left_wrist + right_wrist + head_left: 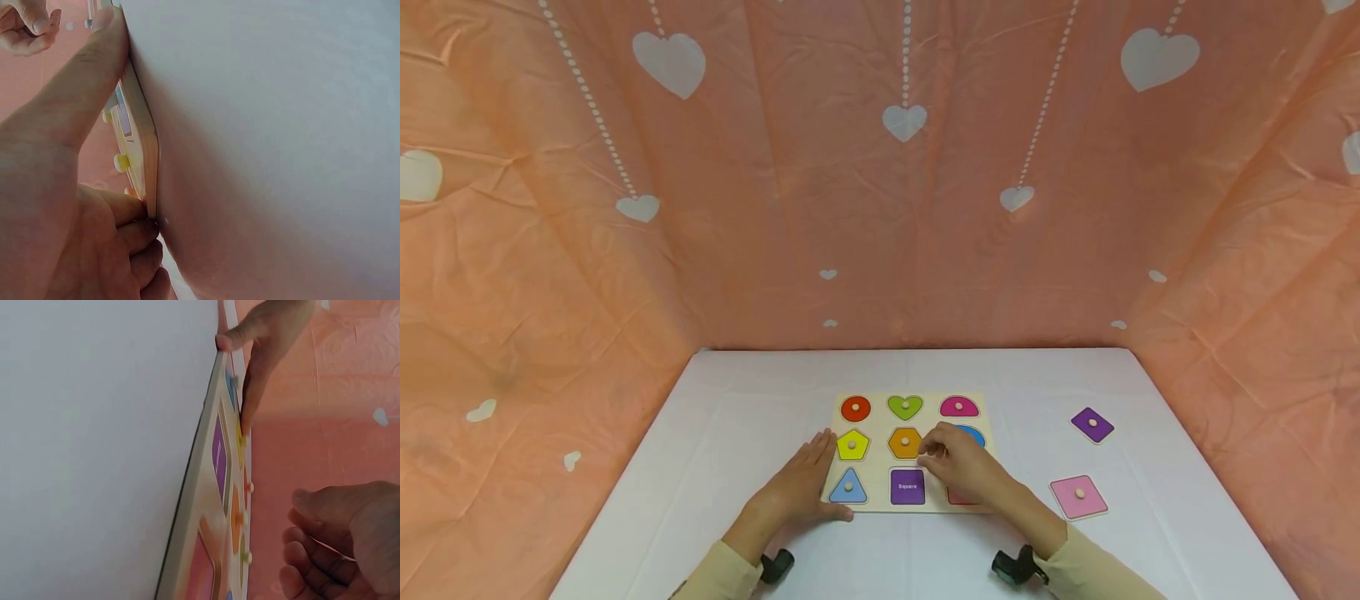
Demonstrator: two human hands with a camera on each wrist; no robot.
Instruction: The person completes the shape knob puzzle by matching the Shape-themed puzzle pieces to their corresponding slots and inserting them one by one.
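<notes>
A wooden shape puzzle board [877, 492] lies on the white table. My left hand [805, 479] rests at its near left corner, fingers straight along the left side and thumb along the front edge. Over the board's right half hovers my right hand [958, 458]. Its fingers are loosely curled with nothing between them, apart from the knobs in the right wrist view. A purple recess marked Square [907, 493] has no piece in it. Knobbed shapes fill other places, among them an orange hexagon [898, 451]. My right hand partly hides a blue shape [973, 434] and a reddish recess [200, 565].
Right of the board, a purple four-sided piece [1101, 431] lies farther back and a pink four-sided piece [1066, 493] nearer me, both with knobs. Peach cloth [910, 300] with white hearts hangs behind and on both sides of the table [737, 400].
</notes>
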